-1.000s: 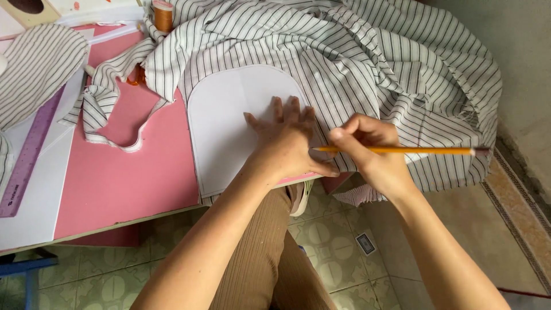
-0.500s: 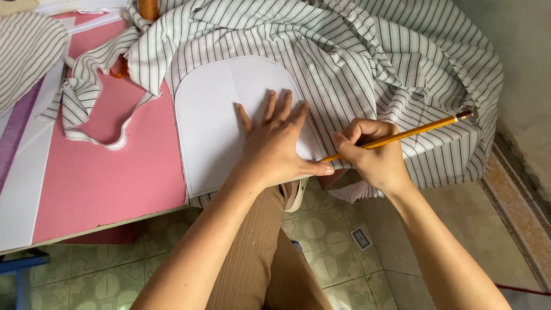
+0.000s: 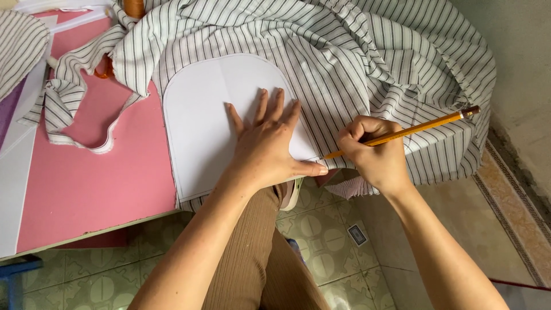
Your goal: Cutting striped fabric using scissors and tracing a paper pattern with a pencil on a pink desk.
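My L hand [image 3: 270, 146] lies flat, fingers spread, palm down on the white paper pattern [image 3: 206, 115], pinning it to the striped fabric [image 3: 344, 51]; thumb runs along the pattern's lower R edge. Pattern = rounded top, straight sides, sits under and to the L of that hand, partly on fabric, partly on the pink table top [image 3: 86, 178]. My R hand [image 3: 373, 152] is closed round a yellow pencil [image 3: 402, 133], just R of the L thumb; tip touches the pattern's edge right at the thumb, shaft slants up and R, dark end over the fabric. Fabric heaped across the table's far and R side, w/ a strip [image 3: 74, 109] looping L onto pink. Green tiled floor [image 3: 321, 229] below.
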